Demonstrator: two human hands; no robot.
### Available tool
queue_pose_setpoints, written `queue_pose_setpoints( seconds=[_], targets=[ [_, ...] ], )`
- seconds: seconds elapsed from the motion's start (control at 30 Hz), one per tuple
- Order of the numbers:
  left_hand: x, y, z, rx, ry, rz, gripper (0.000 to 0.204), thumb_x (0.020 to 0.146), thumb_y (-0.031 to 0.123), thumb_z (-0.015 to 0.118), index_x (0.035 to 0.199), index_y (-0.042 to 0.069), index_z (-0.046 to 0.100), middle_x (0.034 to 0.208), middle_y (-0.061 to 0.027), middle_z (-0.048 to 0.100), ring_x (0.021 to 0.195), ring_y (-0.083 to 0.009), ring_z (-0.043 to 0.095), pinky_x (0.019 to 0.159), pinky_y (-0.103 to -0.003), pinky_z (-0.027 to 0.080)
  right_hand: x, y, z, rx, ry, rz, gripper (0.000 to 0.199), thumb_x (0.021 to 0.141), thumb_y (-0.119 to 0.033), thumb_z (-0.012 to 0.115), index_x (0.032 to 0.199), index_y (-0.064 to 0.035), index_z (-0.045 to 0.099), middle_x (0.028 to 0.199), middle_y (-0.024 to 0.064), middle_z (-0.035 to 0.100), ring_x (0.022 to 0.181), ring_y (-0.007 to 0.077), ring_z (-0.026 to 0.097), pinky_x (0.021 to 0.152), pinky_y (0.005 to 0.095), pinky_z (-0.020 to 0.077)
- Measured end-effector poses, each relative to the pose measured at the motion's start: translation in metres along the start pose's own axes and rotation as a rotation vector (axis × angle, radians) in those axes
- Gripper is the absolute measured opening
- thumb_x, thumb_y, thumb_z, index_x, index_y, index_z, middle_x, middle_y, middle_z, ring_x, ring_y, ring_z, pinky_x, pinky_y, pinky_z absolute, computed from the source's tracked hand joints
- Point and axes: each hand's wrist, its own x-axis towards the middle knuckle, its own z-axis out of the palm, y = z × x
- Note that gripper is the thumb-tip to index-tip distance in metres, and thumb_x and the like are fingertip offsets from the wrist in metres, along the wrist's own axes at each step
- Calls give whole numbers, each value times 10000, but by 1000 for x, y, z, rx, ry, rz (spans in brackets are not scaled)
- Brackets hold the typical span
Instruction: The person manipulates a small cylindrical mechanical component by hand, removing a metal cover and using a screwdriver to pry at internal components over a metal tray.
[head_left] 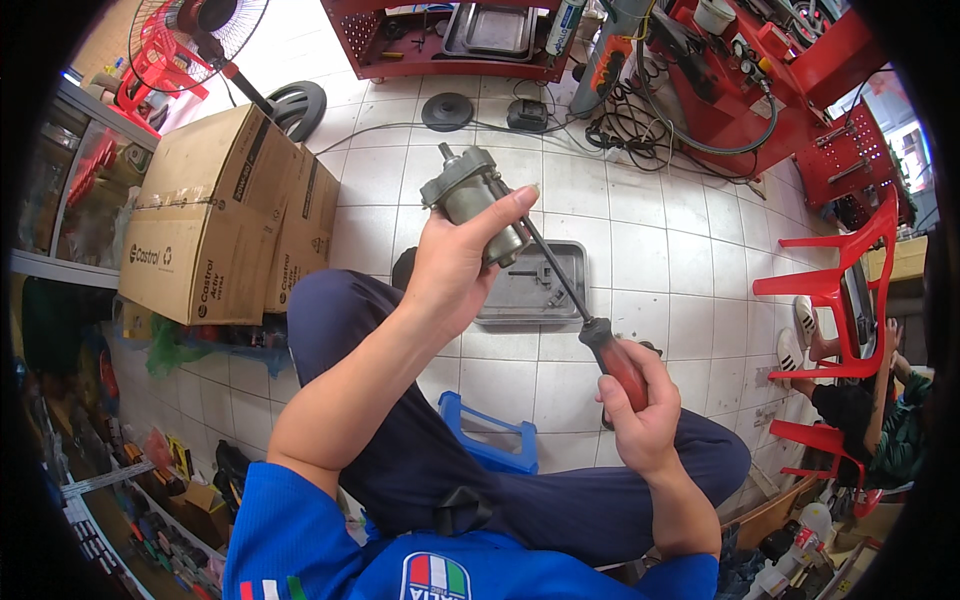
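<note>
My left hand [452, 255] is wrapped round a grey metal starter motor [470, 190], raised above the floor and tilted, its short shaft pointing up and away. The thumb lies along the near side of the casing. In my right hand [645, 415] is a screwdriver [620, 372] with a red and black handle, gripped from the right. Its long dark blade slants up to the left and reaches the motor's side beside my left thumb. The exact contact of the tip is hidden there. Beneath, a grey tray [586, 275] on the floor holds small dark parts.
A blue plastic stool [500, 455] stands between my legs. Cardboard boxes [175, 225] are stacked at left, near a fan [200, 45]. A red tool cart [362, 60] stands ahead, with cables [640, 135] on the tiles. At right, a person [900, 420] sits by red chairs [820, 288].
</note>
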Motion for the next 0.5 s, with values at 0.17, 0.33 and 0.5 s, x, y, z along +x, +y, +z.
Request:
queue_pose_setpoints(
  seconds=[0.17,0.33,0.5],
  targets=[
    [1,-2,-1,10,13,8,395,840,231,830,1088,44,586,988,-72,634,874,-135,619,741,-309,533,2,-3,3,-15,-10,-38,426,886,-100,753,1246,5,552,969,98,683,875,147,652,804,273,513],
    [5,-4,-3,11,36,-6,353,844,223,824,1052,49,600,967,-63,642,870,-128,625,752,-302,538,2,8,9,-37,42,-178,488,830,21,755,1236,-2,486,1042,112,598,863,190,656,784,283,529],
    [5,-4,-5,-15,46,43,347,846,226,822,1051,53,601,965,-59,641,865,-127,625,766,-295,533,8,-3,-3,30,-67,67,429,931,-40,662,1295,-2,439,1083,134,575,768,133,619,667,236,507]
  ],
)
